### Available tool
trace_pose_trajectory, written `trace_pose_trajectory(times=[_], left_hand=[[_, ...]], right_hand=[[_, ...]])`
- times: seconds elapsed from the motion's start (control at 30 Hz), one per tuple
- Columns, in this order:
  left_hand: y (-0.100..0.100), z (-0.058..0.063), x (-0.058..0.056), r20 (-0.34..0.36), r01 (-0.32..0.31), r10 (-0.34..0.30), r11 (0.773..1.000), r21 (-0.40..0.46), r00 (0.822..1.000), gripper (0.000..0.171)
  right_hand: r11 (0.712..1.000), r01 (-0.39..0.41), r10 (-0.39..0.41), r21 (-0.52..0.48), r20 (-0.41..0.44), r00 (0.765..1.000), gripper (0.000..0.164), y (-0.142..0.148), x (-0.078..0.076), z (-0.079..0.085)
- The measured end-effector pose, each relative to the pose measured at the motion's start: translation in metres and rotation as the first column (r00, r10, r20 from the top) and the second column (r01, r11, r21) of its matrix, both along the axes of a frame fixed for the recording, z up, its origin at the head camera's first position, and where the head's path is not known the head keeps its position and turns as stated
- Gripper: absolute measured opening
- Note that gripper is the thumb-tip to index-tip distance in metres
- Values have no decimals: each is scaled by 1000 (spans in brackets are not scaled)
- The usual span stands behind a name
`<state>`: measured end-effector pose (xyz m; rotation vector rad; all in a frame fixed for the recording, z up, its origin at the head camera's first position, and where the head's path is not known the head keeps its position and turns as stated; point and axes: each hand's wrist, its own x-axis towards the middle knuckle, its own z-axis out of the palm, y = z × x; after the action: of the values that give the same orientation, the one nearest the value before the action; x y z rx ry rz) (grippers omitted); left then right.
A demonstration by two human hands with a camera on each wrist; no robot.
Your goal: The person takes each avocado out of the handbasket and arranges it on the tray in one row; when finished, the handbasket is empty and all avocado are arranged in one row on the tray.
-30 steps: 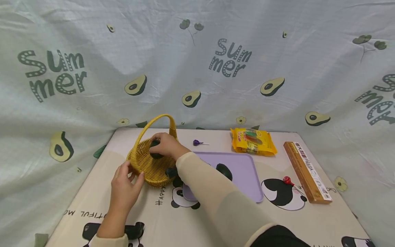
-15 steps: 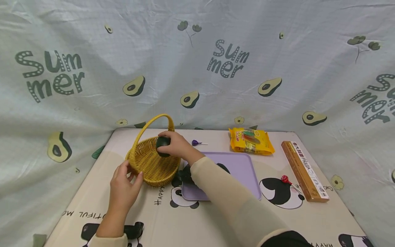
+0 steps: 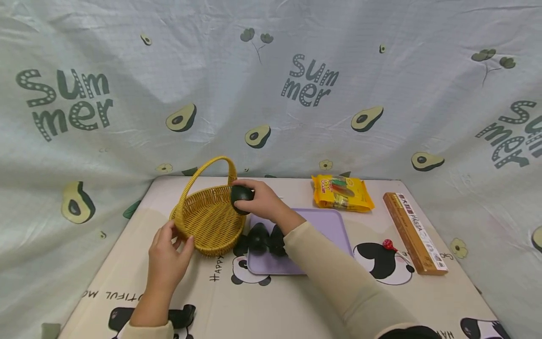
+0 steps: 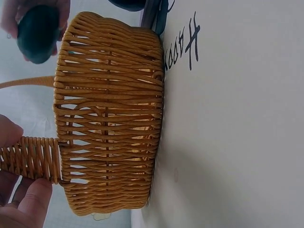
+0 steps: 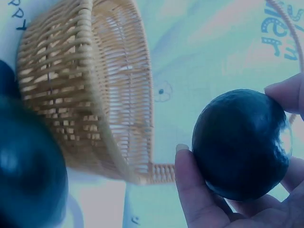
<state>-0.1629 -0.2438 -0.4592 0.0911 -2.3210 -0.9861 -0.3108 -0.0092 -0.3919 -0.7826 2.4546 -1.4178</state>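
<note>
A yellow wicker basket point(image 3: 207, 221) with a tall handle stands at the left of the table; its visible inside shows bare weave. My left hand point(image 3: 167, 259) grips the near base of the handle point(image 4: 31, 159), thumb and fingers on either side of it. Over the basket's right rim, my right hand point(image 3: 264, 202) holds a dark green avocado point(image 5: 242, 145) between thumb and fingers. Beside the basket, a lilac tray point(image 3: 328, 223) carries more dark avocados point(image 3: 258, 239), partly covered by my right sleeve.
A yellow snack bag point(image 3: 344, 193) lies behind the tray. To the right are a long brown pasta box point(image 3: 415, 233) and a red lollipop point(image 3: 389, 244). A printed curtain point(image 3: 211, 70) hangs behind the table.
My right hand has carried the avocado rightward from inside the basket to above its right rim. More avocados on the tray have come into view. The left hand keeps its grip.
</note>
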Motion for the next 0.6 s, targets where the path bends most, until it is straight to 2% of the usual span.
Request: trace_pose_trajectory(times=[0.2,0.27,0.5,0.6], left_hand=[[-1,0,0,11,3,-3,1000,3,1000,52],[-1,0,0,12,-1,1,1000,0,1000,52],[-1,0,1,9,-2,2,1000,0,1000,53],[-1,0,2,11,1,-1,1000,4,1000,53]], right_hand=[[999,46,-46,3,-30,998,59,25,4,0],[998,66,-66,-7,-28,997,55,33,7,-1],[996,82,-85,-33,-130,988,41,59,11,-12],[994,95,-99,-46,-110,989,41,67,14,-15]])
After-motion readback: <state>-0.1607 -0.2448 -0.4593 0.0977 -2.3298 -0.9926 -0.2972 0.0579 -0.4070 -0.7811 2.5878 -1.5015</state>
